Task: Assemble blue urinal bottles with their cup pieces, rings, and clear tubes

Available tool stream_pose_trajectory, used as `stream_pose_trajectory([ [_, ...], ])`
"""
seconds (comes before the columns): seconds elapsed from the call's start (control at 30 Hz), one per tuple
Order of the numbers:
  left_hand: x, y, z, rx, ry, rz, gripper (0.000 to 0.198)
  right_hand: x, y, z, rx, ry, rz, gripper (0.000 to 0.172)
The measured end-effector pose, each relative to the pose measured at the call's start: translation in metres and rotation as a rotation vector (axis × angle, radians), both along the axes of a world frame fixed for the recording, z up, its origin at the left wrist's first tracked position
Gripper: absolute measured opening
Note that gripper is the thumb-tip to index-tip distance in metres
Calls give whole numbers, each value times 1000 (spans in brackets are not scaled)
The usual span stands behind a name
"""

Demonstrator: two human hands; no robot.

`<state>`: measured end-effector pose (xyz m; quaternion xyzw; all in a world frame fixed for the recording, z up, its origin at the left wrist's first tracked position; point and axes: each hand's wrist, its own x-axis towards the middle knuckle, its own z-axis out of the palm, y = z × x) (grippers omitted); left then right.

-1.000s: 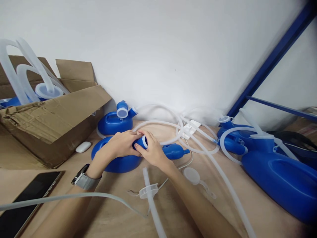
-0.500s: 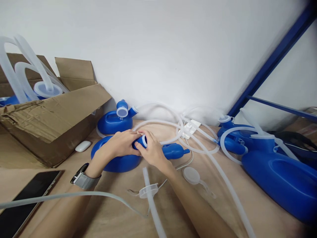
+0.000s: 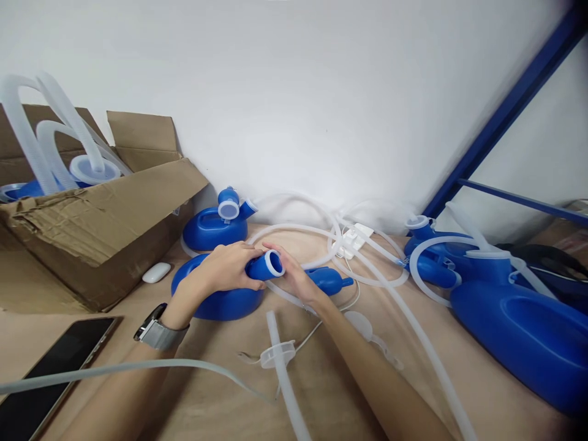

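My left hand [image 3: 232, 266] is wrapped round the neck of a blue bottle [image 3: 229, 304] that lies on the table. The bottle's open mouth [image 3: 274, 263], with a white rim, faces right. Beside that rim is my right hand [image 3: 296, 275], fingers extended and apart, its palm towards the neck. A smaller blue part with a nozzle [image 3: 331, 280] lies just right of my right hand. Nearer me, a clear tube [image 3: 285, 389] passes through a translucent cap [image 3: 277, 354]. Another translucent cap [image 3: 359, 324] lies partly behind my right forearm.
An open cardboard box [image 3: 105, 226] with tubes stands at the left. A phone [image 3: 59, 373] and a white mouse-like object [image 3: 157, 272] lie near it. Another blue bottle [image 3: 214, 228] stands behind; larger ones [image 3: 519, 331] stand right. Coiled tubing [image 3: 418, 331] crosses the table.
My right hand has moved off the bottle neck to its right side and opened, so the mouth now shows fully. My left hand stays on the neck.
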<state>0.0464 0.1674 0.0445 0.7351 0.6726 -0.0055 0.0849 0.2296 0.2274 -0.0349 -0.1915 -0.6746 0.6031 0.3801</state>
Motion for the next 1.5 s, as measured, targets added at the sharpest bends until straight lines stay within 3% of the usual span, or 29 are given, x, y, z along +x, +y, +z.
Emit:
stream_pose_trajectory([
  [0.07,-1,0,0,1,-5,-2,76,2,7,-6,-246,109,70,68],
  [0.17,-1,1,-1,6,-14,-8,77,1,12,-15,-403,204,71,53],
  [0.43,-3,3,-4,13,-6,-9,77,-4,2,-23,-546,327,11,37],
  [0.7,-4,3,-5,17,1,-33,76,-11,-2,-24,-599,377,-46,38],
  [0.9,-6,4,-6,53,-4,-87,88,-8,-3,-20,-574,360,-59,38],
  [1.13,-4,2,-3,33,9,-43,86,-14,-8,-21,-517,356,-127,46],
  [1.4,-6,4,-7,63,11,-60,89,-13,-23,-34,-165,253,-108,64],
  [1.5,-5,4,-7,51,16,-44,86,-14,-26,-35,-102,209,-112,72],
])
